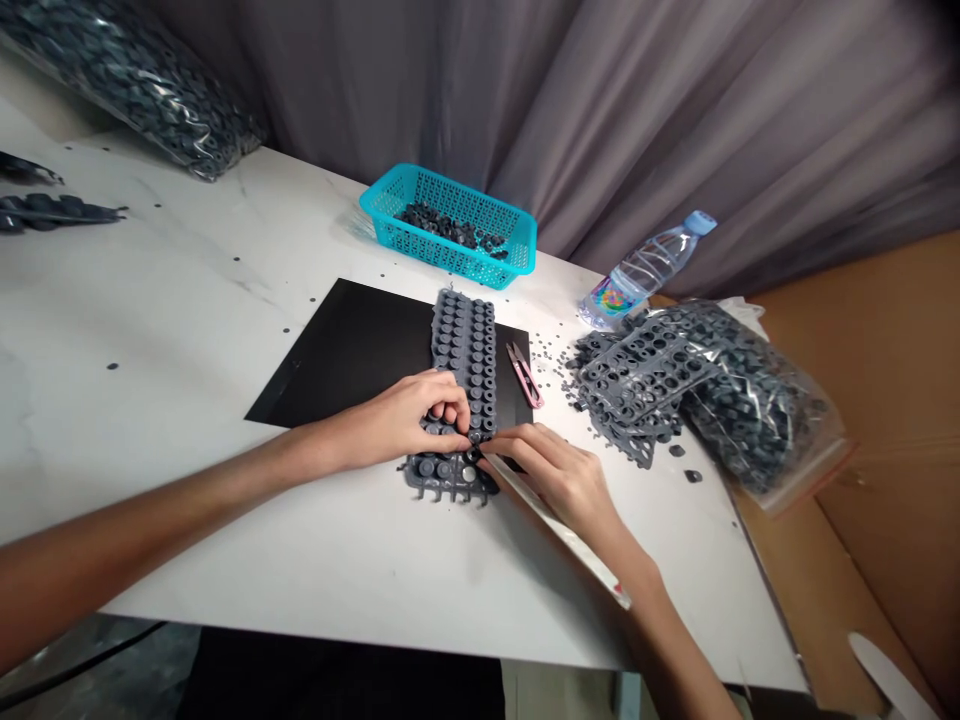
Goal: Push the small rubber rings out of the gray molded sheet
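A grey molded rubber sheet (465, 345) with rows of round, cup-like knobs lies partly on a black flat mat (352, 350). My left hand (420, 415) rests over its near part, fingers curled and thumb tip pressed against the knobs. From the other side, my right hand (559, 475) meets it with pinched fingertips at the same spot. A long, flat whitish strip (574, 540) runs from those fingertips back under the right palm; its exact kind is unclear. Just right of the sheet lie pink-handled thread snips (525, 375).
A turquoise basket (390, 225) behind the mat holds small dark pieces. To the right are a water bottle (645, 270), loose knobbed sheets (637, 375) and a plastic bag of dark parts (750, 420). Another full bag (172, 110) stands back left. Small dark bits dot the white table (187, 330).
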Demonstrator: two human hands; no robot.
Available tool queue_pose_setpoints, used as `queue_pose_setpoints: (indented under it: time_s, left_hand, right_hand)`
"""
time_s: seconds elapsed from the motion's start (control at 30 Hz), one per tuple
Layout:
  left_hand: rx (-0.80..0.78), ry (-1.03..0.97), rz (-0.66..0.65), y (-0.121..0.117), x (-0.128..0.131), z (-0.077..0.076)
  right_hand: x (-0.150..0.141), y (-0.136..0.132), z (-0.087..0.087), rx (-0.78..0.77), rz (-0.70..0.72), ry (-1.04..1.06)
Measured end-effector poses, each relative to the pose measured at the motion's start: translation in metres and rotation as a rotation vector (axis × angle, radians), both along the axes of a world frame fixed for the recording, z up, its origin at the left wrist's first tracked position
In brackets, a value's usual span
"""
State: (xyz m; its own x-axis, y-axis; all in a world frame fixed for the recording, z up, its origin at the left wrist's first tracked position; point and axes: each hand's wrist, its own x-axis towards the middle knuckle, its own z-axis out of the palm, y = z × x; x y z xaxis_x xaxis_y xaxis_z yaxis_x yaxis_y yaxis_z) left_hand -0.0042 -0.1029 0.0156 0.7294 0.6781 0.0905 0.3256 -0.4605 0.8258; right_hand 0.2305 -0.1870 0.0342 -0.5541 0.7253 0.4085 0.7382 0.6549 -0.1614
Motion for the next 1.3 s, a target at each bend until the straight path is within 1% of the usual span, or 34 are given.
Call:
queue_pose_setpoints:
  time_s: [0.17,0.37,0.57,0.7,0.9,0.97,1.0,1.07,1.1,1.13,1.2,1.3]
  left_hand:
    - [-0.011,0.004,0.020,0.000,0.000,-0.001]
    - [-0.025,-0.017,0.009,0.000,-0.001,-0.003]
    - [-0.030,-0.025,0.011,0.000,0.000,-0.001]
    - [-0.037,-0.011,0.012,-0.001,0.000,0.000]
    - [-0.046,0.077,0.012,0.001,0.000,-0.003]
    - [-0.045,0.102,0.012,0.001,0.001,-0.002]
    - [-0.045,0.110,0.011,0.001,0.001,-0.001]
    - [-0.048,0.122,0.010,0.001,0.001,0.001]
    - [-0.051,0.126,0.008,0.000,0.002,0.002]
    - [-0.054,0.129,0.005,0.000,0.002,0.003]
    - [-0.050,0.124,0.003,0.000,0.002,0.005]
    - [-0.031,0.114,-0.004,-0.001,0.002,0.005]
  right_hand:
    - [-0.003,0.000,-0.001,0.046,-0.036,-0.046]
    - [-0.006,-0.002,-0.002,0.099,-0.059,-0.106]
    - [-0.007,-0.002,-0.004,0.146,-0.045,-0.187]
    - [-0.008,-0.004,-0.007,0.130,-0.042,-0.223]
    - [-0.016,-0.007,-0.011,0.072,-0.112,-0.205]
    - [-0.014,-0.005,-0.010,0.074,-0.196,-0.175]
    - [-0.011,-0.003,-0.008,0.089,-0.281,-0.141]
    - [0.000,0.002,-0.003,0.123,-0.513,-0.052]
    - [0.008,0.004,-0.001,0.126,-0.624,-0.016]
    - [0.016,0.006,0.001,0.101,-0.700,-0.009]
    - [0.034,0.008,0.003,0.020,-0.766,-0.052]
    - [0.051,0.007,0.002,-0.039,-0.782,-0.093]
